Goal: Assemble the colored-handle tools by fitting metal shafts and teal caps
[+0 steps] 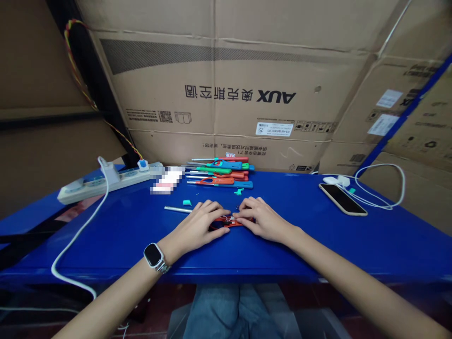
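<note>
My left hand [199, 223] and my right hand [261, 216] meet at the middle of the blue table [318, 240], both closed around a red long-nosed lighter [229, 221] lying flat. Its metal tube [176, 209] sticks out to the left of my left hand. Fingertips of both hands pinch small parts at the lighter's open middle. A smartwatch [154, 256] is on my left wrist. Two small teal plastic pieces [187, 203] [239, 191] lie just beyond my hands.
A pile of several coloured lighters [222, 173] lies at the back centre. A white power strip [106, 181] with a cable sits back left, a phone [342, 199] on a white charging cable back right. Cardboard boxes [240, 94] wall the far side.
</note>
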The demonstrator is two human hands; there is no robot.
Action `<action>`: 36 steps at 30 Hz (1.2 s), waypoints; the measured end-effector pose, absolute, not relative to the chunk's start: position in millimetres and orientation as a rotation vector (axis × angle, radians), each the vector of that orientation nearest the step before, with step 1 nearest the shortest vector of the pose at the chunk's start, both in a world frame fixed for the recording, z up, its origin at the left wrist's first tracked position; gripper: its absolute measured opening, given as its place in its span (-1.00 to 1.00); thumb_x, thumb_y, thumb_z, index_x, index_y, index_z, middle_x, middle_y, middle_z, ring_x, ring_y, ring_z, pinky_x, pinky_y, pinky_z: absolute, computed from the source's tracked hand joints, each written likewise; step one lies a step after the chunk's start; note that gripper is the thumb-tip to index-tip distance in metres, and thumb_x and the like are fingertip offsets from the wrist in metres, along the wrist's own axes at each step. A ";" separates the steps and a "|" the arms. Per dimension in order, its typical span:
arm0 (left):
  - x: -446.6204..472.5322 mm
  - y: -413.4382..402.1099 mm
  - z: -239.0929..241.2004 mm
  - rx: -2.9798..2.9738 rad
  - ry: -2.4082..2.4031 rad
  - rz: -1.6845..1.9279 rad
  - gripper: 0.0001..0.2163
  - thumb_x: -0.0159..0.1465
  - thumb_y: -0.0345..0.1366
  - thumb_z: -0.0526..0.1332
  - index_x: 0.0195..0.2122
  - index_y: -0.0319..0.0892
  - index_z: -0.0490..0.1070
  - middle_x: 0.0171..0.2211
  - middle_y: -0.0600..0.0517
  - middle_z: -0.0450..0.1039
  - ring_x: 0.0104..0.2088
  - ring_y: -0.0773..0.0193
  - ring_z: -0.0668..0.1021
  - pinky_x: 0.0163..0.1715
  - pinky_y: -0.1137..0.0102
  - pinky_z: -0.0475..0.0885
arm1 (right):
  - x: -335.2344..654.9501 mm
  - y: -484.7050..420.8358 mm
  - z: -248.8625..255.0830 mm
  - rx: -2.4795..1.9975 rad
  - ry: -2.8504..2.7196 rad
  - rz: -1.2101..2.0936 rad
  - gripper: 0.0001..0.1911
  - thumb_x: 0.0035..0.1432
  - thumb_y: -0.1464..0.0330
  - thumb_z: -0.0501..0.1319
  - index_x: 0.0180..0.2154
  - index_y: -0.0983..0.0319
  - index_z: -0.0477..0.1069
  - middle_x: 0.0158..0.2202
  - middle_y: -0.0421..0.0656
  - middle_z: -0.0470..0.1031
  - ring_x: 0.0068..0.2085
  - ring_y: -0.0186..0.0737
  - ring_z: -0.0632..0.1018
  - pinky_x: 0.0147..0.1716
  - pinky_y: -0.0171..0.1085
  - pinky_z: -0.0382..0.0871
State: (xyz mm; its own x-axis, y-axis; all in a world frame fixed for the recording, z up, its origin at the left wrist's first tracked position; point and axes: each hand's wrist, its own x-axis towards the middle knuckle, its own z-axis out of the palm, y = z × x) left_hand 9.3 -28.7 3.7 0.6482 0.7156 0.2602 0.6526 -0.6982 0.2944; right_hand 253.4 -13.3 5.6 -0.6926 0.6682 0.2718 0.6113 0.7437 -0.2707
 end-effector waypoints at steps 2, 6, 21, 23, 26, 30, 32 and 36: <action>6.4 -30.7 4.0 2.692 1.134 0.584 -0.62 0.37 -0.03 0.14 0.15 -0.04 0.37 0.04 -0.06 0.42 0.05 0.07 0.42 0.11 0.11 0.26 | 254.1 -12.4 5.3 -0.985 -2.596 0.229 -0.73 0.38 0.27 0.13 -0.04 0.12 0.56 -0.16 -0.09 0.48 -0.12 -0.18 0.45 -0.12 -0.15 0.18; 0.3 -30.2 3.2 2.669 1.179 0.599 -0.69 0.42 -0.09 0.09 0.08 -0.05 0.42 0.04 -0.05 0.44 0.04 0.08 0.44 0.13 0.10 0.27 | 254.6 -11.0 5.3 -0.988 -2.594 0.225 -0.74 0.38 0.27 0.13 -0.05 0.11 0.57 -0.16 -0.10 0.49 -0.12 -0.18 0.45 -0.12 -0.15 0.18; -3.1 -7.4 -1.0 2.637 1.173 0.506 -0.74 0.38 -0.27 0.11 0.04 -0.07 0.47 -0.14 -0.04 0.45 -0.07 0.10 0.49 -0.04 0.21 0.35 | 242.9 -2.7 24.0 -1.158 -2.639 0.433 -0.80 0.27 0.38 0.23 -0.11 0.17 0.60 -0.19 -0.12 0.49 -0.30 -0.30 0.50 -0.30 -0.31 0.27; -3.6 -6.4 -1.2 2.637 1.170 0.496 -0.74 0.36 -0.29 0.12 0.04 -0.06 0.47 -0.17 -0.02 0.44 -0.10 0.11 0.49 -0.06 0.22 0.35 | 240.6 -2.9 26.2 -1.190 -2.645 0.421 -0.80 0.26 0.39 0.24 -0.13 0.17 0.61 -0.20 -0.12 0.49 -0.30 -0.31 0.49 -0.32 -0.32 0.25; -3.5 -3.3 -2.7 2.600 1.160 0.500 -0.76 0.36 -0.31 0.11 -0.01 -0.08 0.49 -0.17 -0.02 0.43 -0.15 0.15 0.50 -0.12 0.27 0.36 | 238.0 -3.7 27.7 -1.232 -2.653 0.377 -0.81 0.25 0.38 0.25 -0.14 0.15 0.62 -0.23 -0.13 0.48 -0.34 -0.32 0.47 -0.36 -0.33 0.21; -3.9 -0.7 -4.8 2.525 1.140 0.590 -0.80 0.37 -0.32 0.11 -0.11 -0.12 0.51 -0.18 -0.02 0.42 -0.20 0.20 0.50 -0.22 0.36 0.38 | 237.4 -5.6 29.1 -1.270 -2.650 0.341 -0.82 0.24 0.35 0.25 -0.17 0.13 0.62 -0.26 -0.15 0.49 -0.37 -0.33 0.45 -0.39 -0.34 0.17; -5.1 -1.3 -5.5 2.520 1.112 0.645 -0.81 0.39 -0.31 0.10 -0.13 -0.14 0.51 -0.19 -0.02 0.42 -0.19 0.21 0.51 -0.21 0.37 0.39 | 237.5 -7.3 31.2 -1.296 -2.643 0.339 -0.83 0.23 0.33 0.25 -0.19 0.13 0.62 -0.25 -0.15 0.50 -0.38 -0.33 0.45 -0.40 -0.33 0.17; -8.6 -4.0 -6.8 2.548 1.066 0.694 -0.78 0.42 -0.28 0.07 -0.16 -0.15 0.51 -0.21 -0.03 0.41 -0.21 0.22 0.52 -0.19 0.37 0.39 | 231.2 -9.1 36.1 -1.262 -2.617 0.364 -0.79 0.20 0.31 0.27 -0.14 0.18 0.59 -0.22 -0.11 0.53 -0.35 -0.29 0.49 -0.37 -0.33 0.23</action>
State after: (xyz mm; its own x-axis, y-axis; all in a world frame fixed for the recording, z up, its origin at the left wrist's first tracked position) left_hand -8.6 -4.0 -6.8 0.6098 0.7259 0.3181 0.5847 -0.6830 0.4377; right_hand 231.2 -9.1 36.1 -0.6101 0.7880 0.0832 0.7355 0.6022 -0.3105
